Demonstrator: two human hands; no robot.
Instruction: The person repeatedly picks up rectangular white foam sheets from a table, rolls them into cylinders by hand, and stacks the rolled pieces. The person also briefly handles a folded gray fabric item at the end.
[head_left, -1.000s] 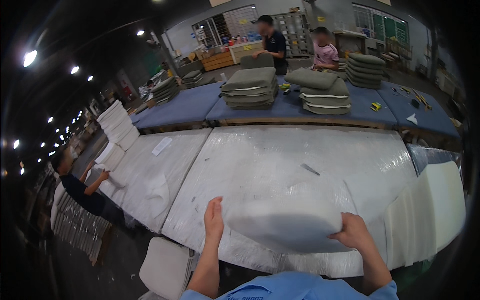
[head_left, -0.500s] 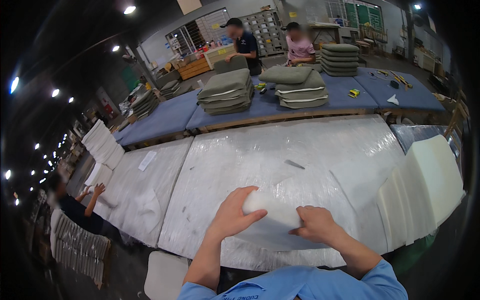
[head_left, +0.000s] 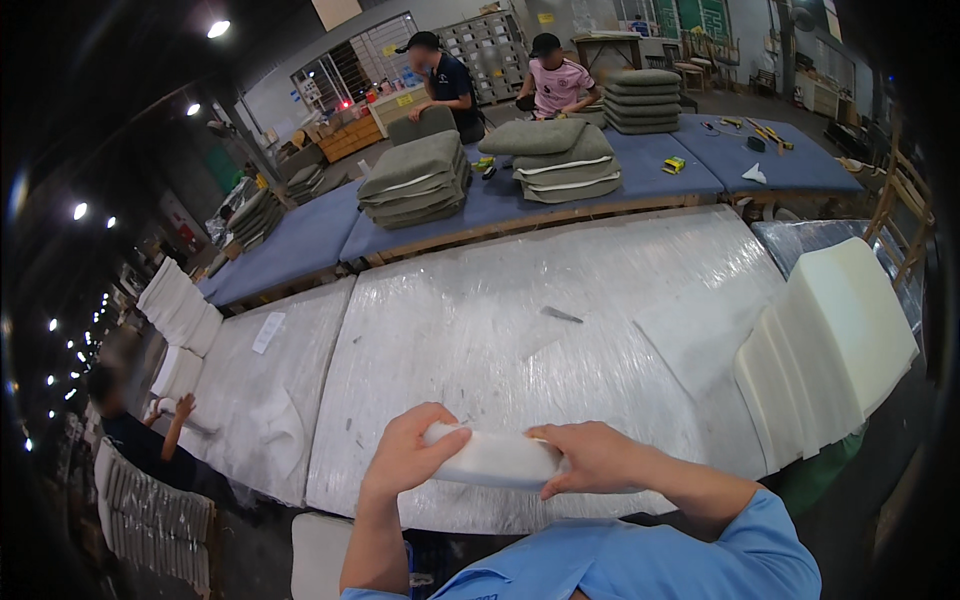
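Between my two hands is a thick white padded piece (head_left: 497, 459), which looks like a foam cushion with a soft white covering. My left hand (head_left: 412, 447) grips its left end, thumb on top and fingers behind. At the other end my right hand (head_left: 597, 458) closes on it, thumb on the upper edge and fingers below. The piece is held near the front edge of the plastic-wrapped table (head_left: 450, 340). Its underside is hidden, so I cannot tell whether it touches the table.
A stack of white foam pads (head_left: 835, 340) stands at the right, beside a thin white sheet (head_left: 700, 330). A grey blade-like piece (head_left: 561, 314) lies mid-table. Olive cushions (head_left: 415, 180) are piled on the blue table (head_left: 660, 200). One person (head_left: 150, 430) works at left, two more beyond.
The white piece has been turned and brought nearer to my body, and now shows a narrower side. Both hands keep hold of it, and my right hand's thumb now lies along the top.
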